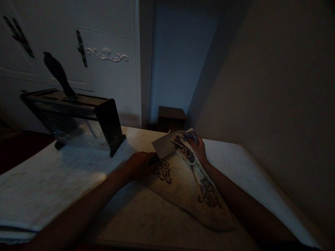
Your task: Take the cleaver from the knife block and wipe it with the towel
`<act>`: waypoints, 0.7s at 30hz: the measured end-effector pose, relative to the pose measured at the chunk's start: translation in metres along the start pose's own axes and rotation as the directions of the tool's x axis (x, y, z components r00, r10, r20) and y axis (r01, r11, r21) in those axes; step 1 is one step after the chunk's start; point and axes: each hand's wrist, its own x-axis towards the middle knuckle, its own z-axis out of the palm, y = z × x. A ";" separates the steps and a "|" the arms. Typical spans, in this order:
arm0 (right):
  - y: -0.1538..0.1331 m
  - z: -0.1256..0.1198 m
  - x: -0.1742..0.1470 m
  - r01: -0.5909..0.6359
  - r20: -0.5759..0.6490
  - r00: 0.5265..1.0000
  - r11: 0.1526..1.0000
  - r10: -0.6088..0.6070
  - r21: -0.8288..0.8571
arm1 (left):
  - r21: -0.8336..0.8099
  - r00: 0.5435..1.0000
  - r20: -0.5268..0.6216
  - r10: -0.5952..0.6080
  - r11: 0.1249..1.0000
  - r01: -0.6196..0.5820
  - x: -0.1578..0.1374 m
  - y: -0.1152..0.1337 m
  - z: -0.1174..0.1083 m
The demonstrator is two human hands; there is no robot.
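Draped over the tabletop's near edge, soft patterned cloth [193, 193], limp and light. Farther back near the right edge, right hand [199, 149] bunching cloth against cleaver blade [164, 145]; left hand [140, 164] clenched round handle, safest hold. Stiff, heavy, sharp; knife block [75, 115] at back left corner.
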 end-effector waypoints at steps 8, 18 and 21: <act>-0.002 0.000 0.000 0.005 0.002 1.000 1.000 -0.005 0.019 | 0.006 1.000 -0.008 -0.001 1.000 0.002 -0.001 0.003 -0.001; 0.000 0.000 0.002 -0.004 0.000 1.000 1.000 0.004 0.007 | 0.035 0.999 -0.026 0.032 0.999 -0.031 0.000 -0.002 0.002; 0.000 0.000 0.002 -0.002 0.006 1.000 1.000 0.002 -0.001 | 0.040 0.999 -0.028 0.028 0.999 -0.027 0.000 -0.002 0.002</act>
